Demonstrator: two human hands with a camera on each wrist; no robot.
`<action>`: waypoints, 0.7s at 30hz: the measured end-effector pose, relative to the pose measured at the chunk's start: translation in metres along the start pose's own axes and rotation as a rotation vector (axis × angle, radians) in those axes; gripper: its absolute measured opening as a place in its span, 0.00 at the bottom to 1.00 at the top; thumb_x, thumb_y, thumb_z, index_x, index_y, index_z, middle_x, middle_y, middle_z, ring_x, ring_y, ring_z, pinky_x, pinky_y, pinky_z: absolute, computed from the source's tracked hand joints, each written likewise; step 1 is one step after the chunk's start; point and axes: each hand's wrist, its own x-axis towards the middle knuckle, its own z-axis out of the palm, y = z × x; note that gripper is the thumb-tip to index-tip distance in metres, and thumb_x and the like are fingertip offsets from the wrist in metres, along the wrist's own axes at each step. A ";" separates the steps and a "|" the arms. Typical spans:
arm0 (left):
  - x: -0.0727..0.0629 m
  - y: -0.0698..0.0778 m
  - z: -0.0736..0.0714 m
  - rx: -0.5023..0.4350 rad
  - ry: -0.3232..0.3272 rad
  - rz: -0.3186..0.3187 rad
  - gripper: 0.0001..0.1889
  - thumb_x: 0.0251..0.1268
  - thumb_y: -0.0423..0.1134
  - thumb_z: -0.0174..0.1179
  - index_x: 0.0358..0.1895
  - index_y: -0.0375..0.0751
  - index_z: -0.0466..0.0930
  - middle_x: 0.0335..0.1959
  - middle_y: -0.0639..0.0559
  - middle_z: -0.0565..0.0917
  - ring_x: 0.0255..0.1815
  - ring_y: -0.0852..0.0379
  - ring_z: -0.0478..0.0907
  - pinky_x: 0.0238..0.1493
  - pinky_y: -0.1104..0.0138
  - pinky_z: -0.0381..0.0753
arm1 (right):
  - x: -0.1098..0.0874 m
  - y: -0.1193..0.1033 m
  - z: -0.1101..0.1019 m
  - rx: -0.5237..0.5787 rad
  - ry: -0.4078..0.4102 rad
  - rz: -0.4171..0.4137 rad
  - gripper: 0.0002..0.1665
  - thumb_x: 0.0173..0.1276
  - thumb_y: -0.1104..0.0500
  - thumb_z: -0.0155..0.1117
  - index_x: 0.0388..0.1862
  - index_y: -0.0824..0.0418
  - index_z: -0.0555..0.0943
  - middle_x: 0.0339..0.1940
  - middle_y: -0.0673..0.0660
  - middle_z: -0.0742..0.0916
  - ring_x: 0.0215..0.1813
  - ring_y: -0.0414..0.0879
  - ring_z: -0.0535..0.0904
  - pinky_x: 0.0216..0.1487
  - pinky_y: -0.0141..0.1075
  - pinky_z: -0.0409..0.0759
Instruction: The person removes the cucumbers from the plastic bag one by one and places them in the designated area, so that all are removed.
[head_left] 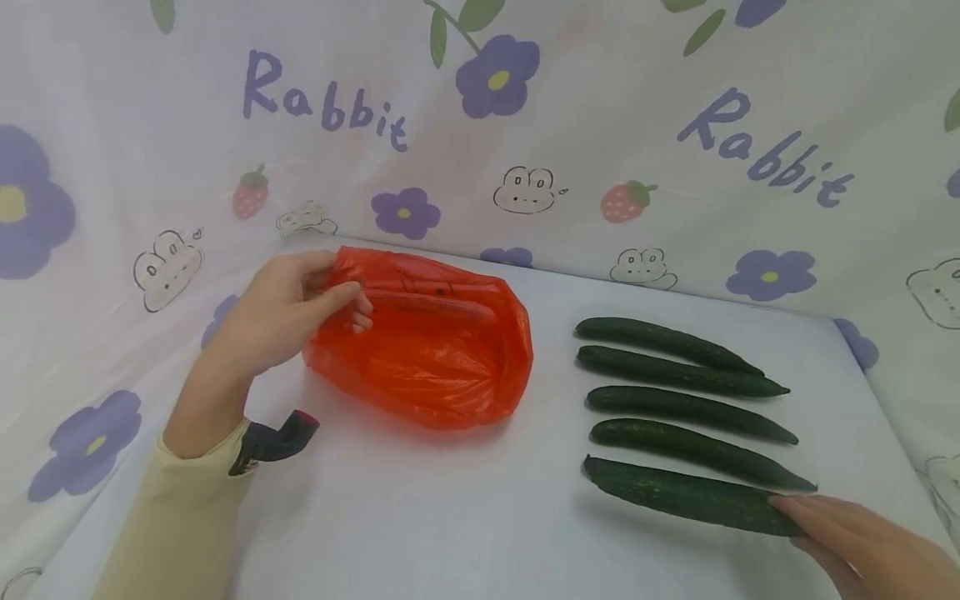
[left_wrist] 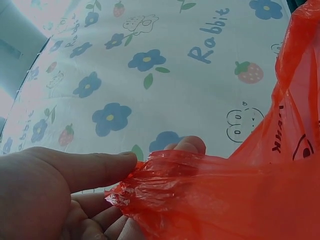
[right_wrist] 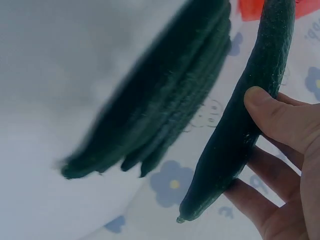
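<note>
My left hand (head_left: 273, 321) pinches the rim of a red plastic bag (head_left: 427, 367) at its upper left. The bag's mouth gapes towards me in the head view. In the left wrist view the thumb lies on the gathered edge of the bag (left_wrist: 240, 200), and some fingers are hidden behind the film. With thumb and fingers, my right hand (head_left: 873, 542) grips a dark green cucumber (head_left: 690, 497) near its right end. This cucumber (right_wrist: 225, 135) slants up across the right wrist view, raised in the hand (right_wrist: 300, 130). Several more cucumbers (head_left: 697, 450) lie side by side just beyond it.
Everything lies on a white table (head_left: 450, 517). Behind it hangs a pale cloth (head_left: 585, 108) printed with flowers, strawberries and rabbits. A black band (head_left: 277, 442) with a red tip sits at my left wrist.
</note>
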 end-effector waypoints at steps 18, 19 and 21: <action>0.000 0.002 0.001 0.008 -0.011 -0.054 0.10 0.85 0.37 0.60 0.57 0.33 0.79 0.42 0.41 0.89 0.43 0.48 0.90 0.49 0.66 0.89 | -0.030 0.012 0.051 0.081 -0.144 -0.018 0.25 0.58 0.53 0.87 0.55 0.51 0.90 0.49 0.37 0.88 0.50 0.34 0.86 0.42 0.34 0.86; 0.000 0.003 0.001 0.009 -0.011 -0.056 0.10 0.85 0.37 0.60 0.57 0.33 0.79 0.42 0.41 0.89 0.43 0.48 0.90 0.49 0.66 0.89 | -0.031 0.011 0.054 0.083 -0.100 -0.025 0.27 0.54 0.53 0.88 0.53 0.50 0.90 0.48 0.35 0.88 0.49 0.32 0.85 0.41 0.31 0.84; 0.000 0.003 0.001 0.011 -0.011 -0.056 0.10 0.85 0.37 0.60 0.57 0.33 0.80 0.42 0.41 0.89 0.43 0.48 0.90 0.49 0.66 0.89 | -0.033 0.012 0.057 0.097 -0.062 -0.046 0.28 0.50 0.54 0.90 0.52 0.50 0.90 0.47 0.32 0.87 0.48 0.31 0.85 0.39 0.30 0.83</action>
